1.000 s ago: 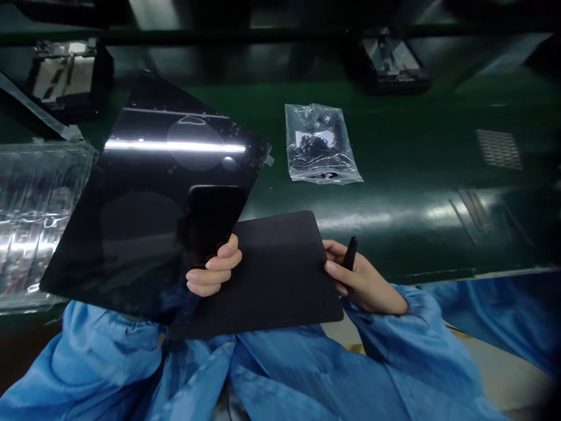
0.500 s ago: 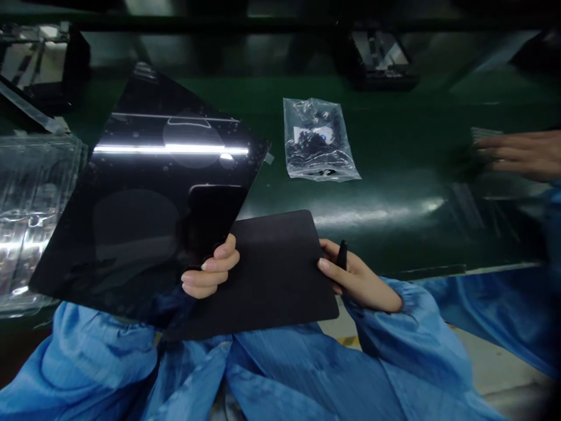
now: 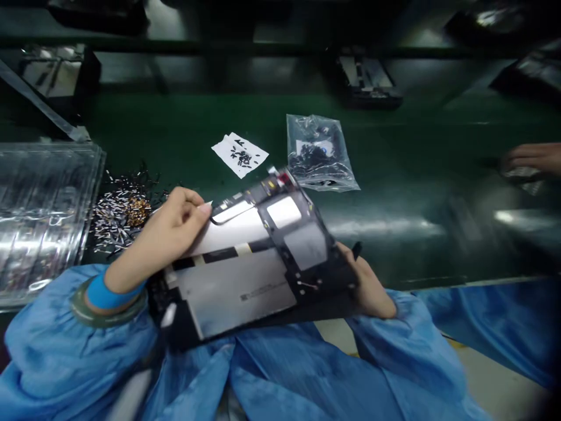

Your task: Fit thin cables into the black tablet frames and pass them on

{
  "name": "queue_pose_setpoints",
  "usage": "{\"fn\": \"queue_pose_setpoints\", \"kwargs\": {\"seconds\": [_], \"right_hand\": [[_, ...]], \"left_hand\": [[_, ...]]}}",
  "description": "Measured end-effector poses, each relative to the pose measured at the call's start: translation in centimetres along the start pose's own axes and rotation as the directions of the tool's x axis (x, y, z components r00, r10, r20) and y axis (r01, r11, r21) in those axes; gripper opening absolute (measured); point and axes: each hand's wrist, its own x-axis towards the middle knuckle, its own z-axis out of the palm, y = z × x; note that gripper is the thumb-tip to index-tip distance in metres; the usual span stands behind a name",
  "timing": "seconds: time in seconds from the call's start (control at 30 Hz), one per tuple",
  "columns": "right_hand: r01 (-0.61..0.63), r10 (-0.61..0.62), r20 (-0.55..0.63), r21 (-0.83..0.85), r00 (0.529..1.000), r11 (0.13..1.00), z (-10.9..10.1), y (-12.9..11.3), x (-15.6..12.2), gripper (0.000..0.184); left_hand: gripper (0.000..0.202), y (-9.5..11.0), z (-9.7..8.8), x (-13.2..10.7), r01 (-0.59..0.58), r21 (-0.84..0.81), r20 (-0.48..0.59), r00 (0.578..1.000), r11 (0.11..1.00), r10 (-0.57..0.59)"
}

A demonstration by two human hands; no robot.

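Note:
An opened tablet (image 3: 263,286) lies tilted in front of me, its inner side with silver plates, circuit boards and cables facing up. My left hand (image 3: 173,231) pinches its upper left edge between thumb and fingers. Beneath the tablet a flat black panel (image 3: 302,314) shows along the lower edge. My right hand (image 3: 370,286) is closed at the right side, its fingertips hidden behind the tablet and panel. A short black tip (image 3: 357,250) sticks up from that hand; its kind is unclear.
Clear plastic trays (image 3: 44,216) stand at left beside a pile of small loose parts (image 3: 123,210). White paper (image 3: 239,155) with black bits and a clear zip bag (image 3: 322,153) lie ahead. Another person's hand (image 3: 534,159) is at far right. Parts bins (image 3: 368,79) stand behind.
The tablet has turned from its glossy black screen to its inner side and come over the black panel. My left hand has shifted its grip to the upper left edge.

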Motion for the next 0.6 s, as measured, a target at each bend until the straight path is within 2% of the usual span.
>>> {"fn": "queue_pose_setpoints", "kwargs": {"seconds": [0.07, 0.13, 0.2, 0.3, 0.33, 0.4, 0.5, 0.53, 0.6], "right_hand": [[0.078, -0.079, -0.013, -0.065, 0.997, 0.995, 0.2, -0.3, -0.1, 0.084], [0.128, -0.127, 0.020, -0.124, 0.992, 0.984, 0.6, -1.0, -0.5, 0.091], [0.102, -0.098, 0.047, -0.107, 0.994, 0.989, 1.1, -1.8, -1.2, 0.092], [0.048, -0.047, -0.046, 0.012, 0.998, 0.999, 1.4, -3.2, -2.1, 0.087], [0.043, -0.039, -0.087, 0.045, 0.995, 0.998, 1.3, -3.7, -2.3, 0.083], [0.071, -0.056, -0.170, 0.088, 0.984, 0.994, 0.8, -4.8, -2.1, 0.070], [0.220, -0.178, -0.276, 0.129, 0.944, 0.967, 0.4, -7.6, 0.7, 0.044], [0.288, -0.237, -0.303, 0.139, 0.923, 0.947, 0.6, -8.9, 2.4, 0.038], [0.403, -0.340, -0.338, 0.135, 0.877, 0.905, 1.6, -12.0, 7.0, 0.032]], "left_hand": [[0.026, -0.4, 0.7, -0.3, -0.022, 0.083, 0.078, 0.997, 0.996, 0.015], [0.029, -0.9, 1.2, -0.1, -0.025, 0.073, 0.124, 0.992, 0.997, 0.016], [0.029, -1.1, 1.4, 0.2, -0.022, 0.056, 0.136, 0.991, 0.998, 0.014], [0.028, -0.7, 0.8, -0.2, -0.041, 0.056, 0.094, 0.995, 0.998, 0.036], [0.028, -0.6, 0.5, -0.6, -0.057, 0.062, 0.044, 0.998, 0.996, 0.054], [0.028, -0.4, -0.5, -1.6, -0.102, 0.075, -0.153, 0.982, 0.992, 0.112], [0.026, -0.9, -2.0, -3.2, -0.147, 0.009, -0.485, 0.864, 0.989, 0.133], [0.026, -1.3, -2.3, -3.7, -0.156, -0.060, -0.537, 0.838, 0.986, 0.099], [0.027, -2.2, -2.9, -4.4, -0.161, -0.228, -0.547, 0.837, 0.960, 0.010]]}}
